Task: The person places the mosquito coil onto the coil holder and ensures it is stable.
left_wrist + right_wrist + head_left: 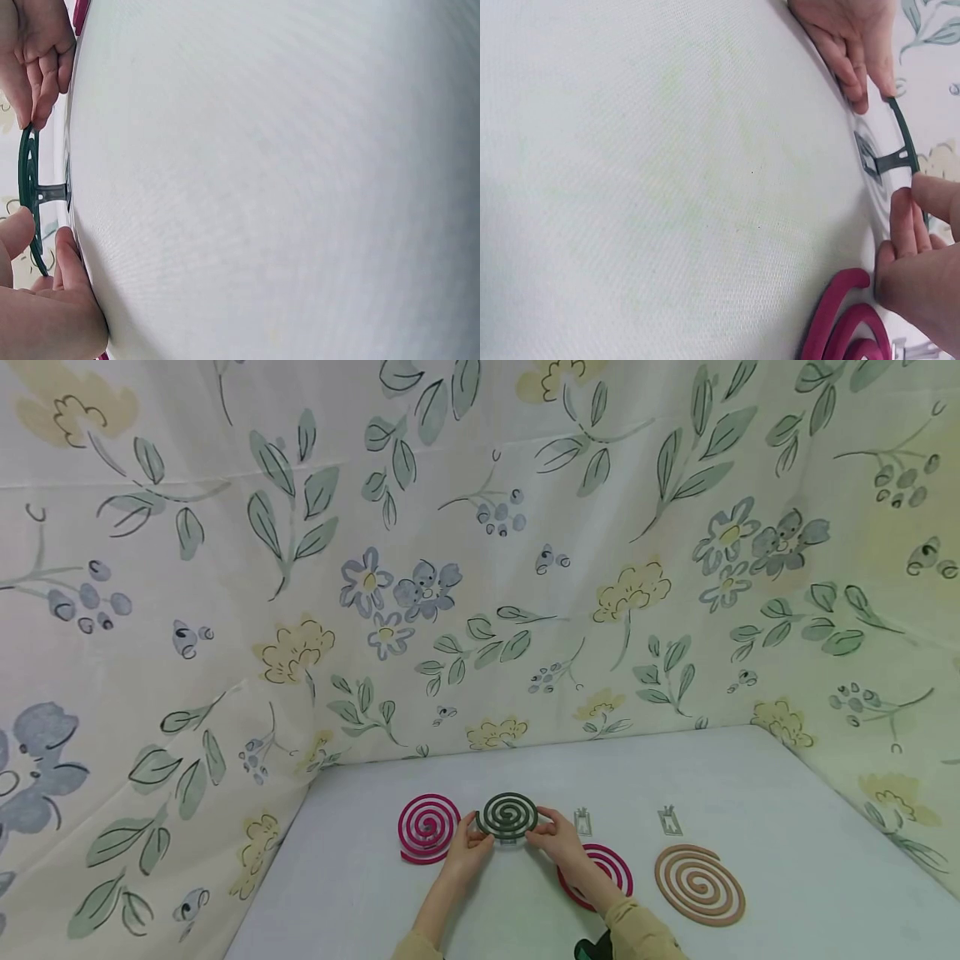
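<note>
A dark green mosquito coil (508,815) is held level between both hands, just above the white table. My left hand (467,850) pinches its left edge, and my right hand (561,843) pinches its right edge. Under the coil's middle stands a small metal coil stand (52,193), its upright tab reaching the coil and its flat base on the table. From the right wrist side, the stand's tab (894,160) meets the underside of the coil (904,131). Fingers of both hands lie low, close to the tabletop.
A magenta coil (408,852) sits at the left, over a stand. Another magenta coil (621,867) lies partly beneath the right forearm. Farther right is a tan coil (701,885). Two metal stands, one (582,821) nearer and one (670,820) farther right, lie behind. Floral cloth (480,568) hangs around the table.
</note>
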Tool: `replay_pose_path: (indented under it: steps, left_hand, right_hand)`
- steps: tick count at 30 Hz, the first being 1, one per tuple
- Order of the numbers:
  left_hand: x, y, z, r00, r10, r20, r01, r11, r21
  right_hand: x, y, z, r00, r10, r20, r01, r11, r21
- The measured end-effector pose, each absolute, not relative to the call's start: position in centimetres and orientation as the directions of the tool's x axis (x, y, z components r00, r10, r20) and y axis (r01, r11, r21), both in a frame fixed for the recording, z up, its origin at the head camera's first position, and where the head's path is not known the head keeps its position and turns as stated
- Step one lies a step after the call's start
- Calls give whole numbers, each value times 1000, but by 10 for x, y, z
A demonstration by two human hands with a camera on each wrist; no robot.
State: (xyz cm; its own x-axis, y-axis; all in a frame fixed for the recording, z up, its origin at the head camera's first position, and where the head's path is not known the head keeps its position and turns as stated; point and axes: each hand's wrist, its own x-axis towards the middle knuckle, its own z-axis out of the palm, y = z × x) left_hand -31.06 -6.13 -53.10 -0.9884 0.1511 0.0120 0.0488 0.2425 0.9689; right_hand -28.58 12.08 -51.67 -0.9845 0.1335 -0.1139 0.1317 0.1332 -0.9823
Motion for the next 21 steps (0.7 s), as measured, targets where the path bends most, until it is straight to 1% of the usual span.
replay_pose_path:
  steps: [21]
  left_hand:
    - [-307,-61,-527,-989,149,22,56,231,971]
  right_hand:
    - [-288,120,-520,-984,144,-104,124,138,-983]
